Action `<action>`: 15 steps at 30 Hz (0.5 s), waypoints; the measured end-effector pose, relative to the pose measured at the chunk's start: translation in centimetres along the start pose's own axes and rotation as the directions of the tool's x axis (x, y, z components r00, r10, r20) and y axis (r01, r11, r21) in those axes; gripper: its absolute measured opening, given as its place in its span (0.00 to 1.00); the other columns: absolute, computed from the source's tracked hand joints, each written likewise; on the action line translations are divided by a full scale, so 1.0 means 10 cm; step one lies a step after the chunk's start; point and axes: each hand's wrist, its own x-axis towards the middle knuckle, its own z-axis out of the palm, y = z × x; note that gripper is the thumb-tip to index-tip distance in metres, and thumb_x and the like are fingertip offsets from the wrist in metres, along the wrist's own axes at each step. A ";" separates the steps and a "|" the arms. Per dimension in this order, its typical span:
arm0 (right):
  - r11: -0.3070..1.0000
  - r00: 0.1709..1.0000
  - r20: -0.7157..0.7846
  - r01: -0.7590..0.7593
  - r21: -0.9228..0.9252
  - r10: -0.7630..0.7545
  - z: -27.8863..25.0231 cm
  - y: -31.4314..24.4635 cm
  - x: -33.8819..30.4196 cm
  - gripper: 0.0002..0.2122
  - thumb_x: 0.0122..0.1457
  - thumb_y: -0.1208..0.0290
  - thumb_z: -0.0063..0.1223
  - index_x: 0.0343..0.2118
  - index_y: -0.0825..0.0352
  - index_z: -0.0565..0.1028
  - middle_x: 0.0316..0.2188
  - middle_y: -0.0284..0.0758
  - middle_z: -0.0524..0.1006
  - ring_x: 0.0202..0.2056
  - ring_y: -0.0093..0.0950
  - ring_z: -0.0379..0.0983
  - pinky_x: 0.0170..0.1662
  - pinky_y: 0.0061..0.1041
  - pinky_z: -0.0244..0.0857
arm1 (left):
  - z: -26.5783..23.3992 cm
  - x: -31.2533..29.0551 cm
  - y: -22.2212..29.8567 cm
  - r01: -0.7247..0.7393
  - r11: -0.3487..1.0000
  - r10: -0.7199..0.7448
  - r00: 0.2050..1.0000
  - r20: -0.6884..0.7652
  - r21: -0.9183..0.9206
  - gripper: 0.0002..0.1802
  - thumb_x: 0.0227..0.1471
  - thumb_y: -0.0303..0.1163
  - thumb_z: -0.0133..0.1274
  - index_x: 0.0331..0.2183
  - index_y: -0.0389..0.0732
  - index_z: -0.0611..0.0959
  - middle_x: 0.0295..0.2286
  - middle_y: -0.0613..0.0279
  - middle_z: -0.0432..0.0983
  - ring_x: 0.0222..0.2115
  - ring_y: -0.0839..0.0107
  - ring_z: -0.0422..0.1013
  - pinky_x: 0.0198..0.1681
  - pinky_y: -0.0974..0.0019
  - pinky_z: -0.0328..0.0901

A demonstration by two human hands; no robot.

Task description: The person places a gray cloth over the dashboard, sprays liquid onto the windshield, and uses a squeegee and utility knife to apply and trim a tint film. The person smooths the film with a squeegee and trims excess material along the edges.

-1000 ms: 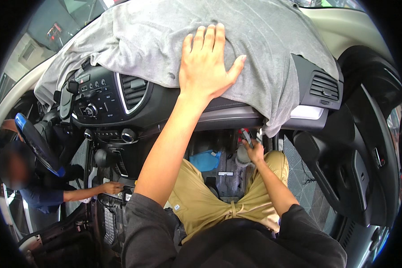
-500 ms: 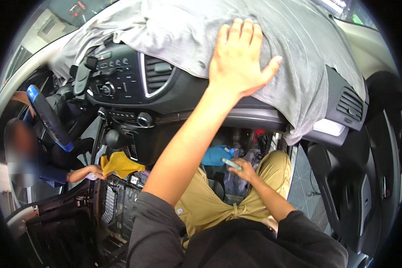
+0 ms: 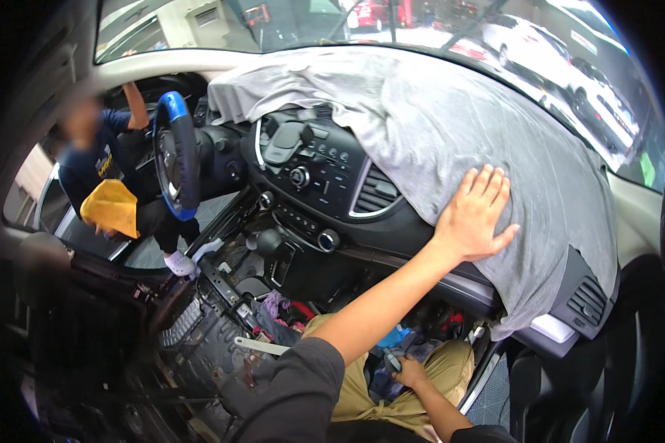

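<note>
Grey fabric-draped dashboard (image 3: 451,125): left hand (image 3: 473,218) pressed flat on cloth.

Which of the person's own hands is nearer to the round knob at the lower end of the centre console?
Left. The left hand lies flat on the grey cloth, to the right of the knob. The right hand is down by the lap, gripping a small tool, farther away.
</note>
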 end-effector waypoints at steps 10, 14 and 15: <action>0.743 0.782 -0.060 0.610 0.274 -0.620 -3.05 -0.88 -1.08 0.21 0.50 0.64 0.61 0.46 0.68 0.74 0.41 0.36 0.77 0.43 0.28 0.73 0.47 0.27 0.67 | -0.05 -0.02 -0.01 0.064 0.993 -0.062 0.998 0.023 -0.100 0.39 0.50 0.55 0.46 0.50 0.29 0.69 0.50 0.42 0.65 0.55 0.50 0.58 0.59 0.51 0.49; 0.953 0.132 -0.951 0.163 -0.256 -0.278 -3.79 -0.76 -1.01 0.11 0.55 0.74 0.50 0.41 0.68 0.74 0.43 0.41 0.73 0.46 0.35 0.68 0.51 0.32 0.59 | -0.27 0.21 -0.03 0.165 0.968 -0.114 0.962 0.249 -0.191 0.36 0.48 0.56 0.49 0.47 0.33 0.74 0.48 0.46 0.69 0.53 0.54 0.62 0.57 0.53 0.53; 0.943 0.102 -0.945 -0.090 -0.320 -0.311 -3.91 -0.70 -0.87 0.16 0.56 0.69 0.50 0.47 0.65 0.72 0.50 0.43 0.68 0.53 0.39 0.62 0.57 0.36 0.51 | -0.38 0.33 -0.08 0.186 0.965 -0.118 0.938 0.325 -0.186 0.35 0.48 0.56 0.50 0.46 0.35 0.77 0.46 0.48 0.72 0.51 0.55 0.64 0.56 0.55 0.56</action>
